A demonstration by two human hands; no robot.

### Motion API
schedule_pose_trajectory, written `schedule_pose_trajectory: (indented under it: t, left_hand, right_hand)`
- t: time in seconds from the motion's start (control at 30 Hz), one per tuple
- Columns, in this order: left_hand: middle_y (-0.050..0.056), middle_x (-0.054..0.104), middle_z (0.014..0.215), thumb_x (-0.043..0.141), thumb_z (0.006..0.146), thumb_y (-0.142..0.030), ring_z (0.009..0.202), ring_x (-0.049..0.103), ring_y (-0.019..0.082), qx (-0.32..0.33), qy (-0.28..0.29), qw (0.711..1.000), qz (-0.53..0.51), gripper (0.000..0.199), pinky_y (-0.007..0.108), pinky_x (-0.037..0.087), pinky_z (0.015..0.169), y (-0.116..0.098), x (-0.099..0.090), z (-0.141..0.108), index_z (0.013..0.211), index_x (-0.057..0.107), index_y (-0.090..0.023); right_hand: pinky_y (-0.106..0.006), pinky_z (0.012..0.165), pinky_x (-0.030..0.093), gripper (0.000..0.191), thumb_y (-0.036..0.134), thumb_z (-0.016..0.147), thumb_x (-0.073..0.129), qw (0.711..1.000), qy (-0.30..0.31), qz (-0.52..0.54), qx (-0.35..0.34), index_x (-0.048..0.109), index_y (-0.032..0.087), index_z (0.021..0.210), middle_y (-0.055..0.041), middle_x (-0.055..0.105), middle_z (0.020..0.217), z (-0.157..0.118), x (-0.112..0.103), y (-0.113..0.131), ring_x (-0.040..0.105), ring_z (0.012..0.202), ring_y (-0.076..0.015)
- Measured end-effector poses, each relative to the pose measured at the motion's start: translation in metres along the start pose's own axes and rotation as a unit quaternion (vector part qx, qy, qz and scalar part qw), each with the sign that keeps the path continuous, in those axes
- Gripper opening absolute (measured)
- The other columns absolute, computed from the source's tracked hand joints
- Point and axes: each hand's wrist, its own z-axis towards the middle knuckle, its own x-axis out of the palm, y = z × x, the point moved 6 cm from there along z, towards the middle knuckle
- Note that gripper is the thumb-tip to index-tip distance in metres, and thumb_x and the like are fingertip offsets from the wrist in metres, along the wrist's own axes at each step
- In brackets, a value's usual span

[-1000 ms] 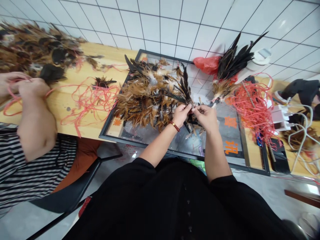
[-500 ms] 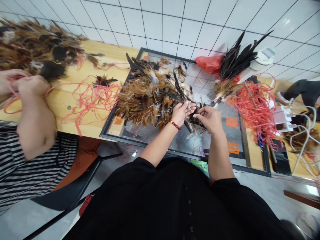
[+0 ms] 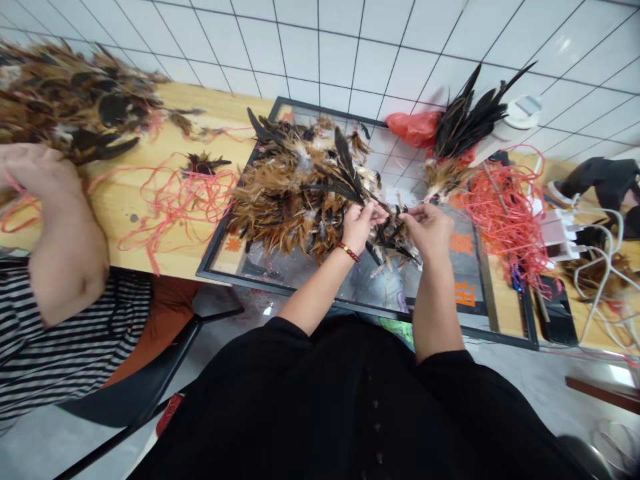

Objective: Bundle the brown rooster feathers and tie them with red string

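Long, slender black feathers (image 3: 347,170), in a fanned bunch, are grasped by the left hand (image 3: 359,223) above a black-framed glass panel (image 3: 360,287). The right hand (image 3: 429,230) makes a pinch; on what, I cannot tell. Behind stands a white-tiled wall (image 3: 340,57).

Bright light glints on the wall tiles (image 3: 340,60); edges look stretched.

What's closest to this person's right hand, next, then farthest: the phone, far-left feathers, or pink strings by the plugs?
Head view:
1. Pink strings: right of the right hand.
2. Phone: farther right, lower down.
3. Far-left feathers: way over left.
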Motion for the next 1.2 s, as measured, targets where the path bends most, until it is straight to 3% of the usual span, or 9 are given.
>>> schedule_pose_trajectory:
  t: [0.13,0.3,0.37,0.53,0.67,0.83,0.97,1.07,1.2]
  left_hand:
    - [-0.007,0.055,0.064,0.065,0.097,-0.033,0.056,0.065,0.007,0.068,-0.060,0.996,0.002,0.021,0.019,0.051,0.064,-0.012,-0.011,0.007,0.086,0.059,-0.017]
    - [-0.008,0.052,0.066,0.057,0.102,-0.037,0.055,0.065,0.006,0.090,-0.069,0.994,0.002,0.026,0.018,0.052,0.063,-0.013,-0.013,0.009,0.084,0.052,-0.019]
    - [-0.008,0.050,0.065,0.054,0.103,-0.039,0.055,0.065,0.006,0.096,-0.071,0.993,0.007,0.027,0.018,0.052,0.063,-0.012,-0.015,0.010,0.085,0.050,-0.020]
    - [-0.009,0.052,0.065,0.059,0.100,-0.043,0.054,0.063,0.006,0.092,-0.066,0.994,0.009,0.024,0.019,0.052,0.062,-0.007,-0.017,0.012,0.092,0.054,-0.021]
    - [-0.007,0.053,0.064,0.060,0.100,-0.045,0.057,0.064,0.006,0.069,-0.061,0.995,0.031,0.025,0.017,0.053,0.065,-0.005,-0.015,0.011,0.092,0.058,-0.021]
    - [-0.007,0.053,0.064,0.060,0.100,-0.042,0.058,0.065,0.006,0.033,-0.075,0.996,0.023,0.027,0.018,0.054,0.069,-0.005,-0.014,0.007,0.086,0.057,-0.019]
    - [-0.005,0.060,0.068,0.054,0.103,-0.033,0.064,0.069,0.008,-0.019,-0.037,0.998,0.042,0.023,0.021,0.056,0.075,0.000,-0.006,0.004,0.086,0.056,-0.017]
    - [-0.001,0.069,0.074,0.053,0.103,-0.029,0.066,0.071,0.008,-0.050,0.009,0.995,0.081,0.022,0.022,0.056,0.076,0.007,0.001,0.001,0.086,0.056,-0.016]
    - [-0.004,0.063,0.061,0.056,0.102,-0.027,0.051,0.061,0.007,-0.036,0.049,0.985,0.162,0.025,0.018,0.048,0.060,0.015,0.002,0.002,0.079,0.053,-0.018]
  right_hand:
    - [-0.036,0.075,0.050,0.016,0.030,0.078,0.072,0.997,0.032,-0.065,-0.003,0.079,0.019,0.087,-0.0047,0.071,0.076,0.001,-0.008,-0.005,0.064,0.071,-0.0216]
    - [-0.040,0.091,0.052,0.032,0.016,0.084,0.058,0.959,0.178,-0.110,-0.192,0.082,0.022,0.103,-0.0111,0.073,0.104,-0.023,0.024,0.023,0.067,0.100,-0.0273]
    - [-0.039,0.093,0.052,0.037,0.015,0.085,0.055,0.952,0.193,-0.112,-0.212,0.081,0.022,0.110,-0.0120,0.072,0.107,-0.026,0.032,0.028,0.067,0.103,-0.0273]
    - [-0.039,0.086,0.051,0.030,0.032,0.091,0.058,0.981,0.074,-0.152,-0.095,0.080,0.019,0.107,-0.0136,0.072,0.099,0.002,0.031,0.019,0.066,0.093,-0.0280]
    - [-0.034,0.074,0.045,0.017,0.034,0.083,0.067,0.972,0.151,-0.173,-0.039,0.078,0.022,0.079,-0.0072,0.069,0.077,0.017,0.046,0.005,0.061,0.077,-0.0232]
    - [-0.030,0.065,0.040,0.020,0.036,0.080,0.063,0.995,0.085,0.055,0.000,0.072,0.019,0.073,0.0008,0.061,0.063,0.018,0.028,-0.009,0.053,0.063,-0.0156]
    - [-0.027,0.055,0.038,0.020,0.040,0.071,0.071,0.967,0.068,0.238,0.051,0.066,0.021,0.069,0.0032,0.057,0.058,0.012,0.021,-0.010,0.047,0.054,-0.0119]
    - [-0.026,0.050,0.038,0.027,0.042,0.063,0.080,0.954,0.079,0.280,0.074,0.063,0.022,0.067,0.0036,0.056,0.055,0.009,0.026,0.002,0.047,0.050,-0.0115]
    - [-0.029,0.055,0.046,0.030,0.045,0.063,0.081,0.952,0.140,0.272,0.022,0.062,0.022,0.064,0.0016,0.061,0.058,0.009,0.039,0.026,0.054,0.055,-0.0141]
